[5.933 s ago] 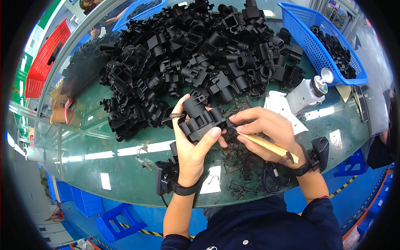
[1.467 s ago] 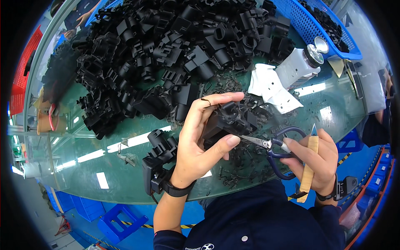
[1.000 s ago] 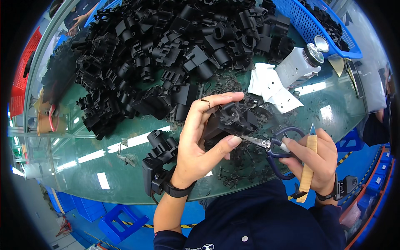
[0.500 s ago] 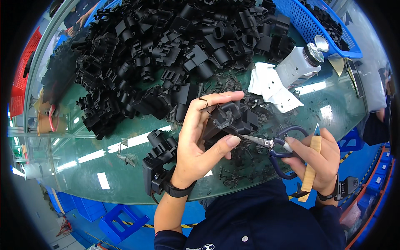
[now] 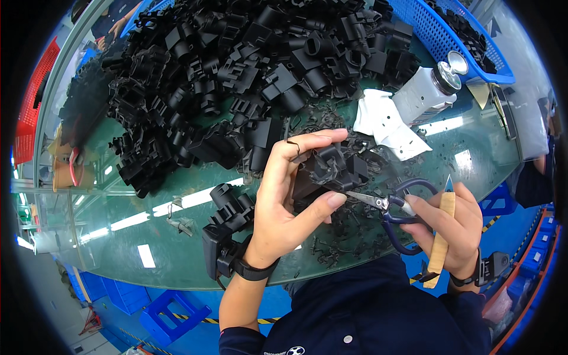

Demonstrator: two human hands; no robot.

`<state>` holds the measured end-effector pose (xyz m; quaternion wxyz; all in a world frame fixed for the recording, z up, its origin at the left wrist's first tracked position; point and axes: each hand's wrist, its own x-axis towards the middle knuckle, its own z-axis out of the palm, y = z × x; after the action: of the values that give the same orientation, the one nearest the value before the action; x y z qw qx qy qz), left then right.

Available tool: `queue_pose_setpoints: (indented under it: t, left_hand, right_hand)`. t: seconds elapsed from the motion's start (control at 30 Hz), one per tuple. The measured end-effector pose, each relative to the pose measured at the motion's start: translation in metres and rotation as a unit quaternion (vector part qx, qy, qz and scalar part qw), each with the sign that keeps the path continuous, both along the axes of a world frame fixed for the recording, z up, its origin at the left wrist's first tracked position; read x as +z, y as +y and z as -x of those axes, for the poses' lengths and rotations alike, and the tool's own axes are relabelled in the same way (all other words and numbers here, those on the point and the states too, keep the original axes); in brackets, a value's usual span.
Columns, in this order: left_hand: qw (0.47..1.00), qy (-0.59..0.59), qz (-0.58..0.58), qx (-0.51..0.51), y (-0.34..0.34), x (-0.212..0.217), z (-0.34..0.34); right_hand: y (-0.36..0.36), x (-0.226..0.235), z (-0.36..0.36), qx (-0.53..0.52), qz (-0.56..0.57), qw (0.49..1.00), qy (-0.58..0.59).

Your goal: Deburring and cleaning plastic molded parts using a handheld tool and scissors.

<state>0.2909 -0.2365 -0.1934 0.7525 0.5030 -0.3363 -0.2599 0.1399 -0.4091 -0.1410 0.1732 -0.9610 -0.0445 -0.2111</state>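
"Trimming looks like the step you have in hand, going by the head view; where do you have the black part (image 5: 322, 168)?"

"You have it up over the table (image 5: 195, 260), on the near side of the pile of black parts (image 5: 236, 71), your left hand (image 5: 273, 222) wrapped round it, fingers and thumb clamped on it."

"And your right hand (image 5: 452, 231)?"

"It is to the near right of the pile, fingers gripping the scissors (image 5: 381, 203) by the handles and a knife (image 5: 442, 236) with a tan handle too. The scissors reach your left thumb; whether they touch the part, I can't tell."

"What does your next move call for?"

"Probably a steady left grip, the tips set on any excess, and your thumb out of their line. Those black scraps (image 5: 324, 258) nearer you than the pile suggest snipping."
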Motion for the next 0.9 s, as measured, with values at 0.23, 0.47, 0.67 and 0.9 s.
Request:
queue_pose_setpoints:
  t: [0.23,0.47,0.67,0.9]
  left_hand:
    - [1.000,0.001,-0.004,-0.003,-0.0004,-0.0006,0.0005]
    - [0.999,0.023,-0.038,0.015,-0.0016,0.0024,0.0020]
    - [0.997,0.042,-0.057,0.017,-0.0025,0.0047,0.0031]
    - [0.998,0.036,-0.055,-0.001,-0.0003,0.0042,0.0017]
  right_hand:
    - [-0.0008,-0.0012,0.0002,0.004,0.000,1.000,0.004]
    - [-0.0003,0.0020,0.0011,-0.003,0.024,1.000,-0.001]
    - [-0.0011,0.0020,0.0031,0.000,0.044,0.999,-0.005]
    - [-0.0007,-0.0012,0.0027,0.003,0.038,0.999,-0.014]
